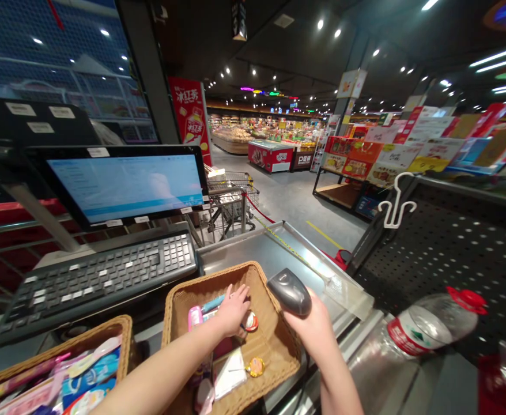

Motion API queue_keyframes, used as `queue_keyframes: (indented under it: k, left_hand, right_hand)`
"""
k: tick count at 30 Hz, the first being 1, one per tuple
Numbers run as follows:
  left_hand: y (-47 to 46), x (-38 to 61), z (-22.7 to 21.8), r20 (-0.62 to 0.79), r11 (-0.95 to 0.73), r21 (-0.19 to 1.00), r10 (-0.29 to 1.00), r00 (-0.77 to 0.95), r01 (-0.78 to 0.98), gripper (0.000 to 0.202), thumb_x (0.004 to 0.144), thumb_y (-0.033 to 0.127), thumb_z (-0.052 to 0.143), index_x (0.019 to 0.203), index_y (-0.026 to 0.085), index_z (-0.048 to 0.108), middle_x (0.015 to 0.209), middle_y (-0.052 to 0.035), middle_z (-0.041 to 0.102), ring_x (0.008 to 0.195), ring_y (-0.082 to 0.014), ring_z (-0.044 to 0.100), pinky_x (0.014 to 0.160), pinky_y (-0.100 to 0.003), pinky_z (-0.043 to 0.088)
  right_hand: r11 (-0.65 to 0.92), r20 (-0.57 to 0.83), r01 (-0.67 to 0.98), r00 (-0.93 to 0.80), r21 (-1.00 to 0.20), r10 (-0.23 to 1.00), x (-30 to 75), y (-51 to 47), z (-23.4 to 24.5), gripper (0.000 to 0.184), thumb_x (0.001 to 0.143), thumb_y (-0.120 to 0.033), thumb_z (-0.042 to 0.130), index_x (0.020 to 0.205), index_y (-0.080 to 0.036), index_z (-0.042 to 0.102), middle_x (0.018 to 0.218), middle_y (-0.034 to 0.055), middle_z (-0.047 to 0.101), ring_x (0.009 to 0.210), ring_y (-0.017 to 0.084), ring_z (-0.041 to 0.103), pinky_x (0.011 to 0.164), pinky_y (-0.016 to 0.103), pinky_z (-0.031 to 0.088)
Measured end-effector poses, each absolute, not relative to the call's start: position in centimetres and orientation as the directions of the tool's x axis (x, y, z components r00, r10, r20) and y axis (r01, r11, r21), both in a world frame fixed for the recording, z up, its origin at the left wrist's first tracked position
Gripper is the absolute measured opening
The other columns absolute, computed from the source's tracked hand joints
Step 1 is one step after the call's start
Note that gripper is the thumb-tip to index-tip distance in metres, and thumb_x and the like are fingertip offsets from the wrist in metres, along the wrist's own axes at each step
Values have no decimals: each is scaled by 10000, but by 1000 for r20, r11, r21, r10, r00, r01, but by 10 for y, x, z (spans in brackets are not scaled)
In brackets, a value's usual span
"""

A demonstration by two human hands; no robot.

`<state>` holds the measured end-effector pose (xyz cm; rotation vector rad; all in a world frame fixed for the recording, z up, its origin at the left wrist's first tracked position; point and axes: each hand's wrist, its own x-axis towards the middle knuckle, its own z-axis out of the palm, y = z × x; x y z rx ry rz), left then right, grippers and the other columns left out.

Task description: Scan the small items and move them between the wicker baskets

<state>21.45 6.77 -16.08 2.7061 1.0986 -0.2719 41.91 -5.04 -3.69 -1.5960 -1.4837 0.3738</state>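
My right hand (316, 323) is wrapped around a dark grey handheld barcode scanner (290, 291), held above the right rim of a brown woven basket (274, 346). Inside that basket, my left hand (234, 311) reaches down with its fingers stretched out. Close to its fingertips lies a small round red-and-white item (250, 321); whether they touch is unclear. Around the hand are a pink item (195, 317), a blue item (213, 304), a white packet (230, 373) and a small round yellow-and-orange item (255, 366). My forearm hides part of the contents.
A second basket (125, 346) with colourful packages stands at the lower left. Behind it are a black keyboard (106, 276) and a monitor (127, 184). To the right lies a large clear bottle (426, 325) with a red cap, below a black perforated panel (464, 248) with a white hanger (395, 207).
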Motion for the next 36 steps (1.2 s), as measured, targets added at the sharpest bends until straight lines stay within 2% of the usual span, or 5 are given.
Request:
queue_keyframes:
  k: [4,14,22,30,36]
  left_hand:
    - [73,210,-170,-269,-687,102,677,685,719,918,561,509,833,1360,188,515,1584,-231,220,1480,-364,171,1164,-626,69]
    - [60,225,-173,-285,-758,116,594,752,642,674,562,524,813,1115,156,697,1520,-209,380,1447,-403,243,1181,-611,70]
    - [36,243,-183,-204,-766,59,618,759,640,753,585,479,775,1266,211,596,1561,-143,340,1460,-368,218,1216,-523,-24]
    - [74,213,-164,-204,-519,20,835,512,855,317,824,264,503,1042,152,706,1108,-202,684,1172,-377,557,1049,-659,264]
    - [58,223,-161,-136,-702,31,702,699,711,704,695,535,704,1276,160,571,1537,-186,358,1437,-356,257,1180,-550,76]
  right_hand:
    - [130,340,627,226,-768,913,416,-49,-34,331,712,-227,621,1025,-185,721,1000,92,744,951,276,685,850,389,546]
    - [138,352,640,220,-756,910,414,-50,-32,320,718,-201,627,1024,-195,720,1003,85,740,933,270,686,841,389,548]
    - [166,369,635,201,-754,908,412,-50,-30,308,735,-220,623,1028,-184,710,989,88,735,912,261,685,822,379,544]
    - [137,356,628,237,-766,904,417,-57,-27,289,716,-250,643,987,-185,720,896,72,743,875,268,686,788,370,548]
    - [169,377,624,219,-763,900,414,-55,-26,310,702,-209,615,991,-189,725,937,83,738,916,270,678,811,375,546]
